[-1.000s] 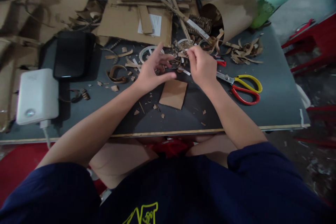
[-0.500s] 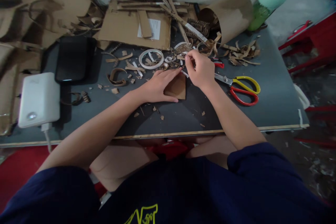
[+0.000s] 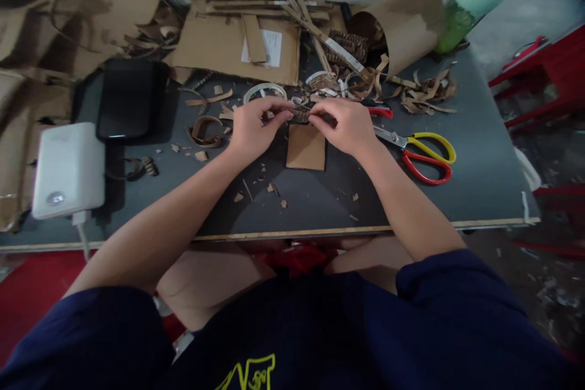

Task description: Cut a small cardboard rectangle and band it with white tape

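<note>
Between the fingertips of both hands is a small brown corrugated cardboard strip [image 3: 300,113]. My left hand [image 3: 258,127] pinches its left end, and my right hand [image 3: 345,124] pinches the right end. Just below them a square cardboard piece [image 3: 306,147] lies flat on the dark table [image 3: 320,207]. Behind my left hand, a white tape ring [image 3: 265,86] is partly covered. Scissors [image 3: 429,157] with one yellow and one red handle rest to the right of my right hand, their blades pointing left.
At the left are a white power bank [image 3: 69,170] with a cable and a black case [image 3: 125,99]. Cardboard sheets [image 3: 196,42], strips and a rolled cardboard tube [image 3: 414,24] line the back. A green bottle [image 3: 479,0] stands back right; small scraps are scattered about.
My left hand has lifted off the cardboard square, uncovering it, and its fingers have closed on the strip. My right hand has opened out of its curl slightly and pinches the strip's other end.
</note>
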`<move>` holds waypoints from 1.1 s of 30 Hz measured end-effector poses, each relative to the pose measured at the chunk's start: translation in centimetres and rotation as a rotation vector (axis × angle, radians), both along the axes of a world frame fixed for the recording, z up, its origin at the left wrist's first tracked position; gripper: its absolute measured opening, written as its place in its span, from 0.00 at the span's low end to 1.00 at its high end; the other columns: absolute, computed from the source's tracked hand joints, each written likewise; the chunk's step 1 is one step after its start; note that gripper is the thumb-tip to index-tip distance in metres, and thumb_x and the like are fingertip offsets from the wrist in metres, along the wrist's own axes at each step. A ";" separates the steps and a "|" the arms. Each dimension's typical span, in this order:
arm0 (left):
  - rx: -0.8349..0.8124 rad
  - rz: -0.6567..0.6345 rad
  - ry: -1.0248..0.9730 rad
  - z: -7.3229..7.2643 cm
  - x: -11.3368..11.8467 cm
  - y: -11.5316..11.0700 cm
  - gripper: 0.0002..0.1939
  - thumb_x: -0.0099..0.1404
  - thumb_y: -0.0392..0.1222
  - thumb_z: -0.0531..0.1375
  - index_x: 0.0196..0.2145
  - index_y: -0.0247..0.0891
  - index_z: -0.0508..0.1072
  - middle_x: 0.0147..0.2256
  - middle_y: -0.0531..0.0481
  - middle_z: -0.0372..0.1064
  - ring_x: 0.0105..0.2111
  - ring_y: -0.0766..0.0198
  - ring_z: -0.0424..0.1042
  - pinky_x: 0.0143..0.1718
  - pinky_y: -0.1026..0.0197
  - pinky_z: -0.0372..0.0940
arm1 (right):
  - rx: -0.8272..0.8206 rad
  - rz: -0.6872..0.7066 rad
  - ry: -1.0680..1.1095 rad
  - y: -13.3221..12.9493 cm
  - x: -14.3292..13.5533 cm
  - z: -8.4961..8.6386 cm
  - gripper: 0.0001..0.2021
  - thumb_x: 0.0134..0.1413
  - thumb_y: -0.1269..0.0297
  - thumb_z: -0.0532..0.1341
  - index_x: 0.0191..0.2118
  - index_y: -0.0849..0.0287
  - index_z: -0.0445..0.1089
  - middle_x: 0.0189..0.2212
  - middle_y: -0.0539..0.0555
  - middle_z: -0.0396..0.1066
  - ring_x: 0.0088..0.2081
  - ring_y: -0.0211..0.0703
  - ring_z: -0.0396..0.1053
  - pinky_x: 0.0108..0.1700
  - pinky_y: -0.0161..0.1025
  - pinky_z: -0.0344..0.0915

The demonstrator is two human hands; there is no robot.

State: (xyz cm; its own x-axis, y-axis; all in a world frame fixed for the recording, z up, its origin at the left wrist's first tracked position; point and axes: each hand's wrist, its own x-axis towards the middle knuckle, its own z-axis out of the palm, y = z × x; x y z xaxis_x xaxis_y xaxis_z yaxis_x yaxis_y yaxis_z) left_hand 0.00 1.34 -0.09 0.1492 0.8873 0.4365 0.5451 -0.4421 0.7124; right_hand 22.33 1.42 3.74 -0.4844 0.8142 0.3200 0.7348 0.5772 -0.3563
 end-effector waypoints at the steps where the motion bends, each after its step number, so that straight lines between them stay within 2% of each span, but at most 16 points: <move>1: 0.010 0.017 -0.009 0.0 0.1 -0.1 0.08 0.67 0.39 0.62 0.43 0.41 0.81 0.39 0.51 0.79 0.36 0.65 0.75 0.37 0.64 0.68 | -0.013 -0.009 -0.003 0.1 0.1 0.1 0.12 0.65 0.58 0.59 0.43 0.57 0.77 0.39 0.55 0.80 0.38 0.46 0.76 0.39 0.40 0.66; 5: 0.023 0.031 0.010 0.1 0.1 -0.2 0.09 0.67 0.43 0.63 0.42 0.41 0.81 0.37 0.49 0.79 0.37 0.62 0.76 0.40 0.60 0.69 | -0.039 -0.054 -0.059 0.3 0.3 0.2 0.11 0.64 0.59 0.60 0.42 0.56 0.77 0.37 0.55 0.80 0.39 0.49 0.76 0.39 0.43 0.67; 7: 0.004 -0.044 0.080 0.4 -0.2 -0.3 0.13 0.67 0.49 0.63 0.45 0.42 0.80 0.40 0.47 0.79 0.42 0.57 0.75 0.47 0.56 0.68 | -0.004 -0.082 -0.083 0.3 0.4 0.1 0.11 0.64 0.59 0.59 0.42 0.56 0.77 0.39 0.56 0.80 0.41 0.51 0.76 0.41 0.44 0.68; 8: -0.016 -0.119 0.131 0.6 -0.3 -0.3 0.19 0.66 0.53 0.64 0.49 0.42 0.78 0.43 0.46 0.78 0.46 0.54 0.74 0.52 0.52 0.66 | 0.027 -0.105 -0.087 0.3 0.5 0.1 0.11 0.65 0.59 0.57 0.43 0.56 0.76 0.40 0.56 0.80 0.43 0.51 0.76 0.42 0.45 0.69; 10: -0.059 -0.307 0.253 1.0 -0.6 -0.4 0.37 0.60 0.62 0.66 0.62 0.41 0.69 0.49 0.43 0.76 0.54 0.47 0.70 0.62 0.43 0.57 | 0.107 -0.184 -0.060 0.2 0.5 0.0 0.15 0.68 0.58 0.53 0.44 0.56 0.75 0.42 0.58 0.80 0.44 0.51 0.76 0.45 0.45 0.69; 12: -0.076 -0.458 0.369 1.3 -0.9 -0.5 0.53 0.55 0.67 0.67 0.69 0.39 0.56 0.56 0.38 0.70 0.60 0.40 0.63 0.65 0.37 0.50 | 0.181 -0.276 0.001 0.1 0.5 0.0 0.19 0.70 0.56 0.48 0.45 0.57 0.74 0.42 0.59 0.79 0.44 0.50 0.76 0.46 0.45 0.70; 13: -0.071 -0.500 0.415 1.3 -0.9 -0.5 0.55 0.55 0.68 0.66 0.71 0.39 0.52 0.60 0.36 0.66 0.62 0.38 0.60 0.65 0.35 0.48 | 0.206 -0.311 0.033 0.1 0.5 0.0 0.20 0.71 0.55 0.46 0.46 0.57 0.74 0.41 0.59 0.79 0.44 0.49 0.76 0.46 0.45 0.70; 15: -0.054 -0.548 0.484 1.3 -1.0 -0.6 0.53 0.57 0.66 0.64 0.71 0.40 0.51 0.65 0.35 0.59 0.65 0.35 0.54 0.65 0.34 0.47 | 0.222 -0.336 0.076 0.1 0.5 -0.1 0.22 0.71 0.52 0.44 0.46 0.56 0.73 0.41 0.60 0.78 0.44 0.49 0.76 0.48 0.45 0.70; 17: -0.044 -0.560 0.518 1.2 -1.0 -0.7 0.50 0.58 0.64 0.63 0.71 0.42 0.51 0.66 0.35 0.55 0.66 0.34 0.52 0.66 0.34 0.46 | 0.215 -0.309 0.088 0.1 0.4 -0.3 0.23 0.71 0.50 0.44 0.46 0.55 0.72 0.42 0.60 0.78 0.45 0.49 0.76 0.49 0.45 0.71; 19: -0.033 -0.529 0.524 1.0 -0.9 -0.8 0.51 0.58 0.65 0.63 0.71 0.42 0.52 0.65 0.35 0.57 0.65 0.33 0.53 0.65 0.34 0.46 | 0.206 -0.267 0.079 0.1 0.2 -0.5 0.22 0.71 0.51 0.45 0.46 0.55 0.72 0.42 0.59 0.78 0.45 0.49 0.76 0.49 0.45 0.71; 23: -0.003 -0.440 0.481 0.7 -0.8 -0.6 0.57 0.51 0.74 0.65 0.68 0.38 0.58 0.58 0.34 0.65 0.59 0.34 0.61 0.62 0.34 0.52 | 0.194 -0.242 0.052 0.0 -0.2 -0.9 0.18 0.71 0.55 0.47 0.46 0.55 0.72 0.43 0.58 0.78 0.45 0.48 0.75 0.48 0.44 0.70; 27: 0.051 -0.480 0.419 0.7 -0.9 -0.4 0.59 0.47 0.78 0.65 0.67 0.39 0.61 0.57 0.35 0.67 0.57 0.37 0.65 0.61 0.37 0.55 | 0.149 -0.287 0.026 0.1 -0.1 -0.8 0.13 0.68 0.59 0.52 0.44 0.56 0.73 0.42 0.58 0.77 0.44 0.49 0.75 0.47 0.45 0.69; 29: 0.080 -0.544 0.404 0.8 -0.9 -0.3 0.54 0.49 0.76 0.65 0.65 0.40 0.64 0.57 0.36 0.68 0.57 0.38 0.66 0.60 0.38 0.56 | 0.114 -0.268 0.002 0.2 0.0 -0.8 0.11 0.67 0.60 0.54 0.42 0.56 0.74 0.42 0.58 0.76 0.45 0.50 0.74 0.47 0.46 0.69; 33: 0.111 -0.767 0.345 1.4 -0.4 -0.5 0.35 0.57 0.66 0.66 0.56 0.42 0.74 0.54 0.41 0.73 0.52 0.48 0.72 0.57 0.47 0.63 | 0.089 -0.110 -0.089 0.3 -0.1 -0.9 0.09 0.63 0.62 0.59 0.37 0.56 0.77 0.43 0.58 0.74 0.48 0.53 0.71 0.51 0.51 0.67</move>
State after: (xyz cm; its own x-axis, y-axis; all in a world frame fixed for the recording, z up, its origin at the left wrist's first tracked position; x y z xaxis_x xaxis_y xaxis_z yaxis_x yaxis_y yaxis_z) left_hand -0.37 0.81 1.28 0.8328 0.4408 0.3349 0.2444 -0.8356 0.4919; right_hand 22.22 1.75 2.83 -0.4239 0.8341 0.3529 0.8215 0.5182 -0.2380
